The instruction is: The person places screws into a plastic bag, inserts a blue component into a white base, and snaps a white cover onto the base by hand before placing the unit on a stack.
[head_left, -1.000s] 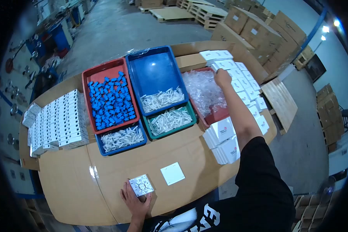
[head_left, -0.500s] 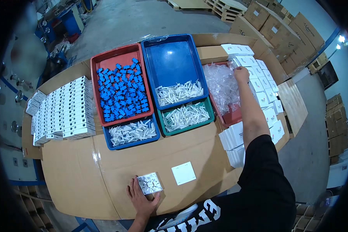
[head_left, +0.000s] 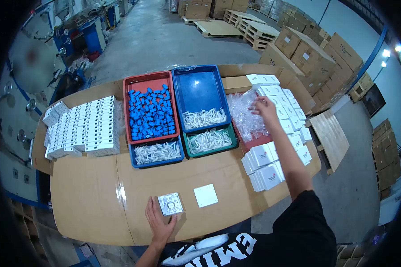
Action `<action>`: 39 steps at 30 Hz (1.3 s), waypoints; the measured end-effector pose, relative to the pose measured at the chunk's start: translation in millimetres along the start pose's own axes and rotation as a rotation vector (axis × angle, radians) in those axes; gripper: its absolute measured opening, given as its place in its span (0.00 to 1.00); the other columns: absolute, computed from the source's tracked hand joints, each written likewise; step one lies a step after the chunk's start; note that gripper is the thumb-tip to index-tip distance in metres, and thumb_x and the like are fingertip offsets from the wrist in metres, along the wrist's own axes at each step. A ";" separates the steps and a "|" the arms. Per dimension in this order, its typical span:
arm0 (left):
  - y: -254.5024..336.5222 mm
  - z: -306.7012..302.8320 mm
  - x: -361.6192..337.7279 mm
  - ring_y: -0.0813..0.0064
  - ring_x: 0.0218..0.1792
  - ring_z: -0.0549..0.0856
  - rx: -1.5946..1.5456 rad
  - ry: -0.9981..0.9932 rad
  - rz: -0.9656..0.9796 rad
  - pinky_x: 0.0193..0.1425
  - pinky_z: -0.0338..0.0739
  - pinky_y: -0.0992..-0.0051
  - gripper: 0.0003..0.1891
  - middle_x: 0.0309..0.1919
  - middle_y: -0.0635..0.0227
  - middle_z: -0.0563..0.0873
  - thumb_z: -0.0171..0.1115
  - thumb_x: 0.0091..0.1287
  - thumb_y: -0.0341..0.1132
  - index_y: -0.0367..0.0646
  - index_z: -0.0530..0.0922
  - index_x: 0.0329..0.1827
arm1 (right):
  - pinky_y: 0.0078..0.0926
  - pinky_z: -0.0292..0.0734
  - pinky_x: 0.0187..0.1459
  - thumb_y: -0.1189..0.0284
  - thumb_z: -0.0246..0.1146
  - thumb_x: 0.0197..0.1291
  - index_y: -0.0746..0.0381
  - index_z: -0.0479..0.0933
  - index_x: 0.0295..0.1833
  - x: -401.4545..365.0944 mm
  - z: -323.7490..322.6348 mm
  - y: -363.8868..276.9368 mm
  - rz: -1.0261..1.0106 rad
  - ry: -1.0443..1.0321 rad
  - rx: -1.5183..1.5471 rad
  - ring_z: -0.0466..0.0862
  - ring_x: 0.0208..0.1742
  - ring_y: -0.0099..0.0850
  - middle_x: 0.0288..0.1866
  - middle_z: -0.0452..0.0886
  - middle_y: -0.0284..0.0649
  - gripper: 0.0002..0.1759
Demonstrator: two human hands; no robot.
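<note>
My left hand [head_left: 159, 222] lies on the cardboard with thumb and fingers apart, around the near left corner of a white square housing [head_left: 170, 204]. Small parts show in the housing, too small to name. Just right of it a flat white square plate [head_left: 206, 196] rests on the cardboard. My right hand [head_left: 264, 108] reaches far out over crumpled clear plastic bags [head_left: 245, 111] in a red tray [head_left: 255, 143]. Its fingers look spread at the bags' right side, and I make out nothing in them.
White boxes stand in rows at left [head_left: 87, 127] and are piled at right [head_left: 267, 171]. A red tray [head_left: 175, 104] holds blue pieces. Blue [head_left: 196, 86] and green [head_left: 233, 133] trays, plus a small blue tray [head_left: 158, 164], hold white plugs. Cardboard walls edge the table.
My right hand has moved from beside the white boxes left over the plastic bags, its fingers spreading. The view has tilted up. My left hand stays at the housing.
</note>
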State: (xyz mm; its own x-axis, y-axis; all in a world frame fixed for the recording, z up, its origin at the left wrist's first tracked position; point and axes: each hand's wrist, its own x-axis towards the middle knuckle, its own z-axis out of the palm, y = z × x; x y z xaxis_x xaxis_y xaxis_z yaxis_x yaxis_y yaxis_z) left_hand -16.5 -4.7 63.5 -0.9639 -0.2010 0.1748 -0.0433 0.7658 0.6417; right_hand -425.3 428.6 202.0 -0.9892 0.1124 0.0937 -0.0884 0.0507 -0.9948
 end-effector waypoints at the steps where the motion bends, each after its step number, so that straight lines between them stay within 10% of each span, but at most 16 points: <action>1: -6.3 1.0 -2.7 0.43 0.80 0.63 -0.004 0.002 -0.005 0.83 0.53 0.44 0.53 0.81 0.42 0.62 0.76 0.59 0.48 0.35 0.58 0.84 | 0.27 0.88 0.40 0.75 0.66 0.72 0.66 0.76 0.59 -30.4 14.5 -7.2 0.001 -0.079 0.044 0.93 0.41 0.35 0.45 0.87 0.44 0.14; 6: 13.1 -16.8 -4.6 0.49 0.75 0.73 -0.323 -0.003 0.218 0.78 0.70 0.57 0.39 0.75 0.46 0.71 0.73 0.59 0.26 0.38 0.69 0.76 | 0.28 0.89 0.42 0.78 0.64 0.74 0.67 0.76 0.63 -204.5 81.7 -33.7 0.146 -0.356 0.097 0.92 0.41 0.34 0.42 0.85 0.42 0.15; 10: 73.6 -39.1 15.1 0.72 0.49 0.88 -0.701 -0.181 -0.046 0.56 0.81 0.71 0.27 0.60 0.59 0.84 0.72 0.66 0.27 0.39 0.76 0.69 | 0.25 0.87 0.46 0.81 0.64 0.73 0.67 0.73 0.71 -315.9 128.1 -6.0 0.263 -0.606 0.124 0.91 0.44 0.30 0.43 0.84 0.39 0.23; 16: 59.6 -15.8 1.7 0.87 0.25 0.80 -0.758 -0.157 -0.223 0.31 0.73 0.81 0.11 0.32 0.69 0.88 0.70 0.76 0.35 0.35 0.84 0.51 | 0.25 0.86 0.46 0.85 0.66 0.70 0.65 0.66 0.78 -387.4 151.0 19.0 0.402 -0.582 0.289 0.91 0.44 0.30 0.42 0.85 0.40 0.33; 21: 69.1 -8.8 -32.6 0.88 0.35 0.82 -0.849 0.005 -0.272 0.40 0.76 0.83 0.10 0.35 0.73 0.87 0.65 0.81 0.34 0.33 0.84 0.47 | 0.24 0.87 0.44 0.81 0.69 0.70 0.66 0.68 0.76 -401.8 154.8 25.9 0.406 -0.558 0.185 0.90 0.42 0.26 0.42 0.88 0.40 0.31; 29: 71.6 -8.3 -44.7 0.87 0.38 0.82 -0.969 0.124 -0.358 0.42 0.77 0.82 0.12 0.35 0.73 0.87 0.64 0.82 0.36 0.33 0.84 0.48 | 0.19 0.82 0.32 0.72 0.67 0.76 0.68 0.85 0.45 -406.4 174.7 40.3 0.468 -0.492 0.174 0.84 0.29 0.20 0.32 0.85 0.34 0.09; 39: 61.6 -31.8 -30.1 0.90 0.26 0.73 -1.140 0.127 -0.434 0.30 0.66 0.83 0.13 0.30 0.75 0.82 0.56 0.86 0.40 0.38 0.83 0.53 | 0.19 0.74 0.22 0.70 0.64 0.79 0.63 0.79 0.50 -390.4 178.5 21.4 0.315 -0.320 0.192 0.69 0.18 0.14 0.25 0.76 0.28 0.07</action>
State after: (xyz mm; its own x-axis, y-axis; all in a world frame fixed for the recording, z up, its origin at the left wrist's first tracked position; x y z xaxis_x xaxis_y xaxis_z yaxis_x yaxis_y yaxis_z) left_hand 18.1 29.1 121.5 -0.8916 -0.4131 -0.1856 -0.0385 -0.3391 0.9400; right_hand -61.7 208.7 136.9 -0.9548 -0.2194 -0.2004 0.2311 -0.1242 -0.9650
